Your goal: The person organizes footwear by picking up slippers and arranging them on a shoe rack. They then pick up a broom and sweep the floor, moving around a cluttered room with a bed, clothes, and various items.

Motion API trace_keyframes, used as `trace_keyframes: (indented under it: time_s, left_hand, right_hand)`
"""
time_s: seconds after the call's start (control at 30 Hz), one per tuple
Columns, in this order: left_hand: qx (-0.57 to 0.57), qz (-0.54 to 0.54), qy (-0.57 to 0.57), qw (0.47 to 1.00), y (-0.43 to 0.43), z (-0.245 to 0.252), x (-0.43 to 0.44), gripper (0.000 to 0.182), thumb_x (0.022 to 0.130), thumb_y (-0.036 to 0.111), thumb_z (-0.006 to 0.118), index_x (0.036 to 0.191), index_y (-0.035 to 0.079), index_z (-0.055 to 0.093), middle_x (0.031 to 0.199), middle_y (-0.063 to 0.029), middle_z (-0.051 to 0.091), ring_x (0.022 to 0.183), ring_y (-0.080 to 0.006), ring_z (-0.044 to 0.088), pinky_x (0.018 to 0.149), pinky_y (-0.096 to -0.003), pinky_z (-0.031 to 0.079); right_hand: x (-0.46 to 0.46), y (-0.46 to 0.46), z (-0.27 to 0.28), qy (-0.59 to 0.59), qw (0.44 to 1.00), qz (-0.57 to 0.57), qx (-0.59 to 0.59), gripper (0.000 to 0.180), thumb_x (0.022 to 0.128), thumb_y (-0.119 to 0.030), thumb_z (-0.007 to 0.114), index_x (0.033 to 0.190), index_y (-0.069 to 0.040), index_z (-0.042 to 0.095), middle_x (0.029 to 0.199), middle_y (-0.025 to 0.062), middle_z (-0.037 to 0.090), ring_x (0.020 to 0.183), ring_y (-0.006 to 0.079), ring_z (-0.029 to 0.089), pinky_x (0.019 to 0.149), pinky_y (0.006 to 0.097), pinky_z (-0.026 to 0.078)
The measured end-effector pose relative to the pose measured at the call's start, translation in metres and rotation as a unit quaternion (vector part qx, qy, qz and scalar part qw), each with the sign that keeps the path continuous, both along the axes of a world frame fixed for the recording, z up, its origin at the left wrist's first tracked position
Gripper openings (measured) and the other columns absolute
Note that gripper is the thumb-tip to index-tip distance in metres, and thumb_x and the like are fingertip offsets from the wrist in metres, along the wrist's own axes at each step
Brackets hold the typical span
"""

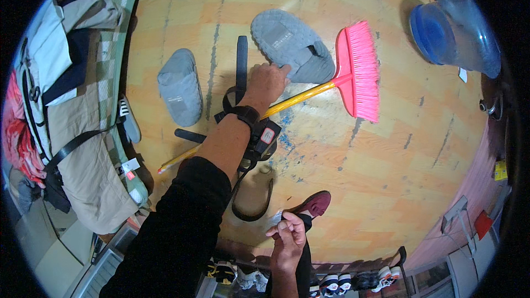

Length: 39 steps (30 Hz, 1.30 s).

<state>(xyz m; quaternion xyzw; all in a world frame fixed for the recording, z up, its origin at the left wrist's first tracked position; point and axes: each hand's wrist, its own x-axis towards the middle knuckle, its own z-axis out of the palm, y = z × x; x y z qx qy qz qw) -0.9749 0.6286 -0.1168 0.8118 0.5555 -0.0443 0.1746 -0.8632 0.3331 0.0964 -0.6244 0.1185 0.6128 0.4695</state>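
My left hand point(267, 82) reaches down to the near edge of a fluffy grey slipper point(275, 35). The thumb lies against that edge; the other fingers are mostly hidden. A matching grey slipper point(180, 87) lies apart to the left. Beneath my left forearm runs the yellow handle point(300, 100) of a broom with a pink bristle head point(362, 72). Around my left wrist is a black strap point(246, 116), and a black box point(265, 138) with a label shows beside it. Low in view, my right hand point(287, 236) has loosely bent fingers and nothing visible in them.
A dark-rimmed shoe point(252, 198) and a maroon shoe point(314, 205) are near my right hand. Clothes point(83, 132) cover a bed edge at left. A blue-lidded plastic container point(451, 33) lies at upper right. Several shoes point(331, 283) line the bottom.
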Motion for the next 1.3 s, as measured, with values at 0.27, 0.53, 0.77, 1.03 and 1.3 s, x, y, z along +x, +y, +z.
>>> trace_keyframes:
  time_s: [0.27, 0.53, 0.77, 1.03, 1.3]
  left_hand:
    - [-0.001, 0.071, 0.006, 0.997, -0.013, -0.002, -0.106, 0.019, 0.086, 0.025, 0.061, 0.1, 0.013, 0.065, 0.088, -0.0128, 0.066, 0.083, -0.0305, 0.065, 0.072, -0.0441, 0.052]
    - [-0.1, 0.212, 0.254, 0.939, -0.026, 0.036, -0.227, 0.06, 0.083, 0.025, 0.067, 0.138, 0.023, 0.044, 0.107, -0.0141, 0.067, 0.105, -0.0327, 0.062, 0.09, -0.05, 0.043]
    - [-0.117, 0.266, 0.094, 0.952, -0.039, 0.046, -0.25, 0.06, 0.082, 0.024, 0.07, 0.136, 0.021, 0.046, 0.106, -0.0188, 0.067, 0.104, -0.035, 0.062, 0.086, -0.0439, 0.047]
    - [-0.085, 0.351, -0.217, 0.907, -0.091, 0.093, -0.194, 0.034, 0.084, 0.025, 0.067, 0.115, 0.009, 0.065, 0.106, -0.0157, 0.067, 0.099, -0.0261, 0.064, 0.087, -0.0347, 0.048]
    - [-0.389, 0.481, -0.451, 0.643, -0.189, 0.17, -0.005, 0.039, 0.087, 0.015, 0.065, 0.123, 0.004, 0.054, 0.086, -0.0061, 0.061, 0.069, -0.0128, 0.056, 0.061, -0.0268, 0.048]
  right_hand:
    - [-0.003, 0.001, -0.001, 0.006, 1.0, 0.017, 0.001, 0.025, 0.089, -0.001, 0.058, 0.114, 0.002, 0.057, 0.081, 0.0037, 0.056, 0.069, 0.0122, 0.056, 0.067, 0.027, 0.05]
    - [-0.016, 0.003, 0.0, 0.012, 0.999, 0.036, -0.014, 0.025, 0.089, -0.002, 0.058, 0.114, 0.002, 0.056, 0.078, 0.0037, 0.056, 0.069, 0.0124, 0.056, 0.069, 0.0269, 0.049]
    - [-0.028, 0.002, -0.002, 0.015, 0.999, 0.041, 0.004, 0.025, 0.09, -0.001, 0.058, 0.114, 0.001, 0.056, 0.08, 0.0034, 0.056, 0.069, 0.0121, 0.056, 0.069, 0.0268, 0.049]
    - [-0.033, -0.002, -0.004, 0.036, 0.999, 0.03, 0.015, 0.028, 0.089, 0.0, 0.059, 0.117, 0.0, 0.055, 0.086, 0.0038, 0.058, 0.073, 0.0124, 0.057, 0.07, 0.027, 0.049]
    - [-0.018, 0.004, -0.003, -0.162, 0.983, 0.09, -0.003, 0.09, 0.068, 0.006, 0.076, 0.146, -0.007, 0.032, 0.135, 0.014, 0.047, 0.126, 0.0259, 0.045, 0.102, 0.0385, 0.042]
